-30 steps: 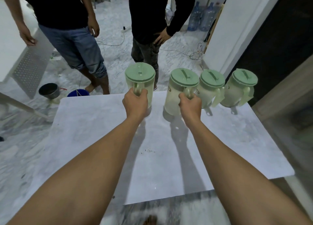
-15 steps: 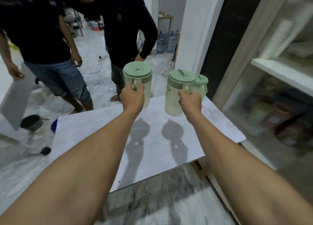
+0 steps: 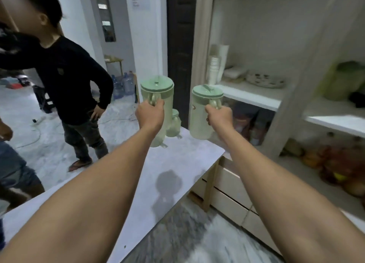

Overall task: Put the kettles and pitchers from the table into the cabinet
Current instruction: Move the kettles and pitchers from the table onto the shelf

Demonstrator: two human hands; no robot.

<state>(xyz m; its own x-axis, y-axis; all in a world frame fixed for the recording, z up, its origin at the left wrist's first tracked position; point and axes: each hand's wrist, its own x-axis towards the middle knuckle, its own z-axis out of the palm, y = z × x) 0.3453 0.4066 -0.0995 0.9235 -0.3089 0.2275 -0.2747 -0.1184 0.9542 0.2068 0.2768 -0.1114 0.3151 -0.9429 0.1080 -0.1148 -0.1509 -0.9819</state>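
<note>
We held two pale-green lidded plastic pitchers by their handles, left hand (image 3: 150, 115) closed on one (image 3: 158, 96), right hand (image 3: 219, 117) on the other (image 3: 205, 112), above the white bench (image 3: 173, 164) beside the cabinet shelf (image 3: 250, 94). They seemed light, stiff and possibly slippery.

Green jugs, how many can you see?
3. One jug in the left hand, one jug in the right hand, one small jug on the table between them. More may hide behind.

2 upright green-lidded pitchers (image 3: 158, 108) (image 3: 203, 116) aloft, handle-gripped
</note>
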